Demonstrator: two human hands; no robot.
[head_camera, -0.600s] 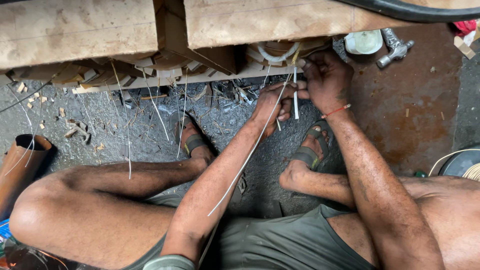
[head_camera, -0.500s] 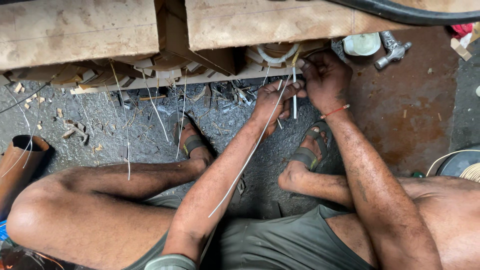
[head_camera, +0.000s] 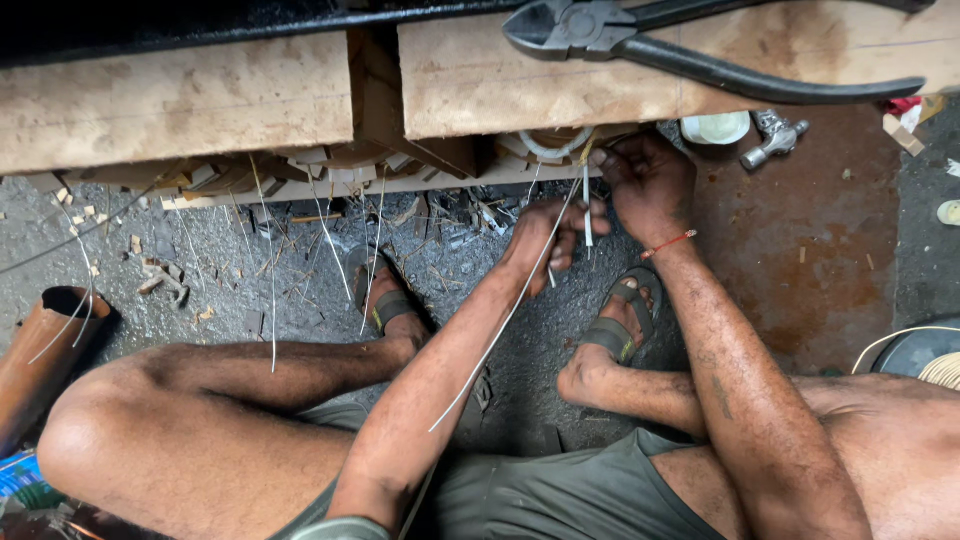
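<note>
I sit low with both arms reaching under the edge of a wooden frame (head_camera: 470, 85). My left hand (head_camera: 545, 235) pinches a long thin pale cane strip (head_camera: 500, 325) that runs back along my forearm. My right hand (head_camera: 650, 180), with a red thread at the wrist, grips a short pale strip (head_camera: 587, 215) hanging from the underside of the wood, just beside the left hand. More thin strips (head_camera: 272, 290) dangle from the frame to the left. Both feet in sandals (head_camera: 615, 325) rest on the dark floor.
Black pliers (head_camera: 700, 45) lie on top of the wooden frame at upper right. A white cup-shaped piece (head_camera: 715, 128) and a metal fitting (head_camera: 772, 140) lie on the rusty floor. A brown pipe (head_camera: 35, 350) stands at left. Wood chips litter the ground under the frame.
The view has shifted slightly, bringing the pliers on the wood into sight. Both hands stay together under the frame edge, still working the strips.
</note>
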